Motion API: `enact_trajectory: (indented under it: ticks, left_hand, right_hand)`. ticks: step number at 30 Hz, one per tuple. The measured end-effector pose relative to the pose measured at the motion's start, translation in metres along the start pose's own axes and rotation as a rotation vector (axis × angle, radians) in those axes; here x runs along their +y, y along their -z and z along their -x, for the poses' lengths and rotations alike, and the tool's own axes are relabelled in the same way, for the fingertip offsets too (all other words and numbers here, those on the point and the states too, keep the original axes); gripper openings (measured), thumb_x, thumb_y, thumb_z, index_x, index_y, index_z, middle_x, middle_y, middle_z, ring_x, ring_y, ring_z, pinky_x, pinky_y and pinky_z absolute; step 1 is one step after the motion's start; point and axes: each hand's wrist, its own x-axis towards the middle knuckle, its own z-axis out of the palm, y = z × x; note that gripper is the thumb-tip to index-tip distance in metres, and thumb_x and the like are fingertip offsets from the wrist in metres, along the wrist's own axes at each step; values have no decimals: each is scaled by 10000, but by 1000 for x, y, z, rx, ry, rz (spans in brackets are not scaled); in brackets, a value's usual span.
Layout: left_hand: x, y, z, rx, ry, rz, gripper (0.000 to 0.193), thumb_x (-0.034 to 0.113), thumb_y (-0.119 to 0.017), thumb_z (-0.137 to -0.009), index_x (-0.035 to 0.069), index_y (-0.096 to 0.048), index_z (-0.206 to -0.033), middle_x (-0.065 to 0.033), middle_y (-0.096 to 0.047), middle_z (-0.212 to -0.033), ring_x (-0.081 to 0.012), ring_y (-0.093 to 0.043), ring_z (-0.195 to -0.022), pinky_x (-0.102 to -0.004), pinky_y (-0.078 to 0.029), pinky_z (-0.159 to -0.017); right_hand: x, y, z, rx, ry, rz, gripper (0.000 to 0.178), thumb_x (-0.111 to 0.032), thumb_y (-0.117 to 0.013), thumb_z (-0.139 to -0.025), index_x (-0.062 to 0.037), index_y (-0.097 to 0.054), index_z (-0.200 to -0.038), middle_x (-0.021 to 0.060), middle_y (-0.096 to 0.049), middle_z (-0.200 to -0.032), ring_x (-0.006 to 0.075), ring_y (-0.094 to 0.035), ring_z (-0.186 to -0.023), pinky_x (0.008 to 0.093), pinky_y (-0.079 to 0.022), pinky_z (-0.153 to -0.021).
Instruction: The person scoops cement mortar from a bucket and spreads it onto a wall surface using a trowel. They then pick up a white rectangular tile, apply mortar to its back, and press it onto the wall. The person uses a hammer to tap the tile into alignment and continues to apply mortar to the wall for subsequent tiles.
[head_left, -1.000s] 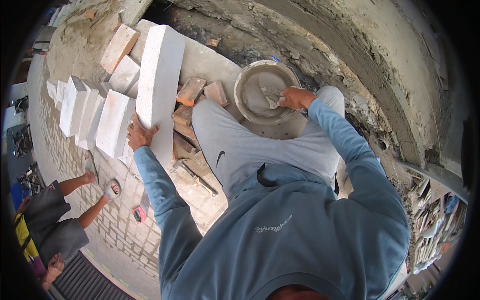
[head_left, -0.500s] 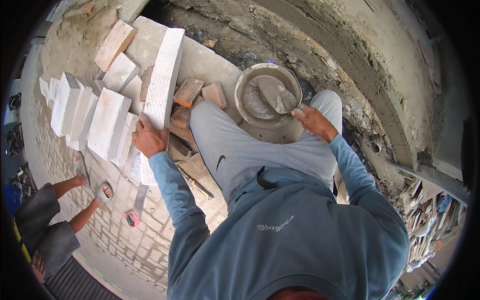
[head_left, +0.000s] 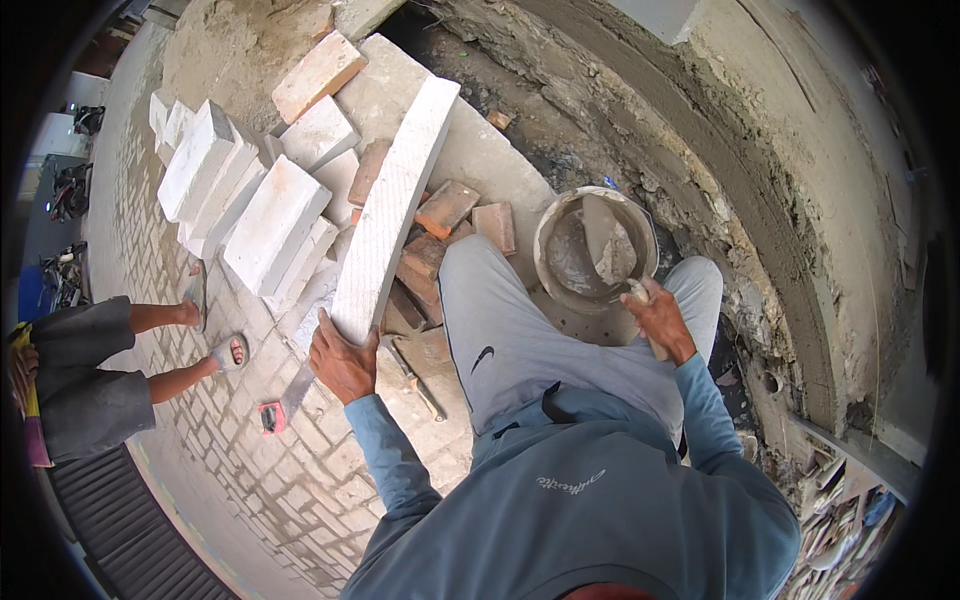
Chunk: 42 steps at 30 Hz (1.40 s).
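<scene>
White block: long axis runs away and rightward from left hand, which pinches its near end; right hand, farther off, grips trowel.

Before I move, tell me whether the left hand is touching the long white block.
Touching. The head view shows the left hand at the near end of the long white block, fingers and thumb against it.
</scene>
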Motion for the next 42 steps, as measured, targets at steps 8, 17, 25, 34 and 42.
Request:
enact_trajectory:
  ticks: [8,17,25,34,42]
  left_hand:
    - [-17,-1,25,55,62,332,1004,282,-912,-684,50,-403,-1518,-255,-526,-1356,-442,-519,-1244,-476,-444,-1055]
    - [-14,6,17,30,94,346,988,269,-913,-675,53,-428,-1508,-255,-539,-1353,-440,-547,-1205,-473,-460,-1032]
    - [-15,1,26,83,109,340,956,263,-895,-665,24,-462,-1483,-232,-585,-1291,-409,-565,-1199,-461,-459,-1027]
    - [-23,0,24,108,83,387,942,268,-884,-679,33,-460,-1488,-241,-569,-1346,-404,-555,-1230,-455,-456,-1039]
    - [-36,-45,48,265,282,687,988,253,-920,-687,0,-406,-1493,-220,-560,-1402,-335,-547,-1301,-402,-432,-1104]
  right_hand:
    - [-131,-61,-77,-258,77,-550,410,-318,-708,-958,16,-565,-1149,21,-568,-792,93,-547,-615,267,-467,-467]
    - [-240,-180,-206,-684,-82,-1589,367,-376,-607,-998,-19,-557,-1069,-8,-506,-775,80,-480,-609,216,-452,-517]
    - [-205,-228,-125,-737,-147,-1477,375,-449,-572,-1017,-76,-530,-1012,10,-501,-769,109,-473,-589,256,-427,-481]
    - [-185,-233,-75,-762,-85,-1325,387,-467,-573,-1017,-86,-512,-1048,21,-508,-798,118,-484,-597,278,-423,-488]
    - [-191,-229,-38,-761,34,-868,364,-443,-554,-1032,-82,-518,-1044,34,-536,-783,120,-523,-619,283,-449,-512]
